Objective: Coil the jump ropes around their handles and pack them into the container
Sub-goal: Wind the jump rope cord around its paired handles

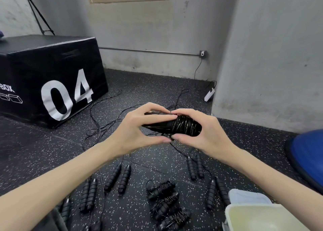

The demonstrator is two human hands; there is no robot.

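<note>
Both hands hold one black jump rope bundle (183, 126) at chest height over the floor. Its thin cord is wound many times around the paired handles. My left hand (138, 129) curls around the bare handle end on the left. My right hand (204, 131) grips the wound end, thumb below, fingers over the top. On the floor below lie three coiled bundles (166, 204). Several uncoiled foam handle pairs (117, 177) lie around them, their cords (97, 125) trailing away. A pale plastic container (258, 216) sits at the lower right, with nothing visible inside it.
A large black box marked 04 (52, 83) stands at the left. A grey wall corner (262, 73) juts out on the right. A blue padded object (309, 159) lies at the right edge. A white charger (209, 95) and cable lie by the wall.
</note>
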